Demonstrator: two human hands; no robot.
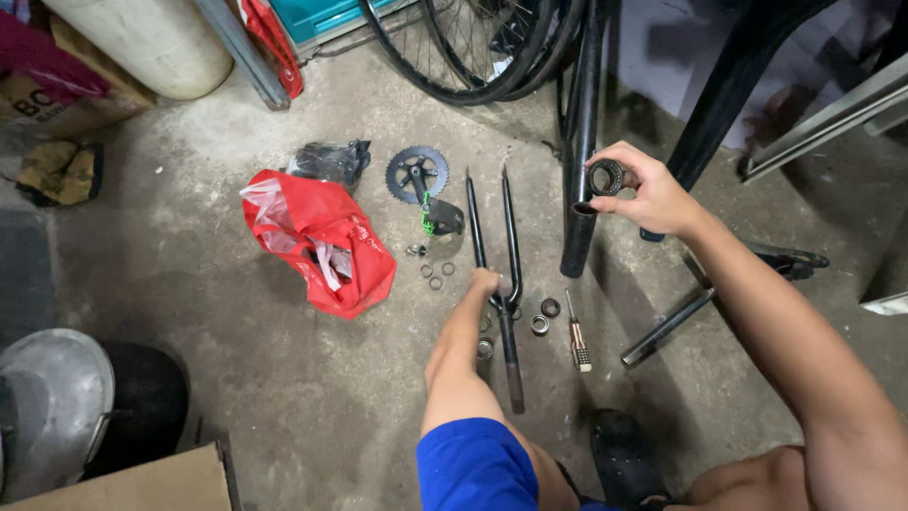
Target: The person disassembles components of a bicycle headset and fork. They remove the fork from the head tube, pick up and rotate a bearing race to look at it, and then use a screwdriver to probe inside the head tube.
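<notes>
The right hand (653,194) is raised beside the open end of a black frame tube (579,180), its thumb and fingers pinching a dark bearing ring (605,177) that sits just at the tube's mouth. The left hand (484,281) reaches down to the concrete floor (236,378) and rests on the crown of a black bicycle fork (506,274), which lies with its two blades pointing away from the person and its steerer toward them; the fingers are turned away from the camera, so I cannot tell whether they are curled around the fork or only laid on it. Just right of the fork lie two small rings (545,316) and a screwdriver (576,336) with a pale handle. Left of it are a few small washers (435,274), a toothed chainring with crank and pedal (421,189), a crumpled red plastic bag (322,241) and a black bag (331,161). Bicycle wheels (473,47) lean at the top of the view.
</notes>
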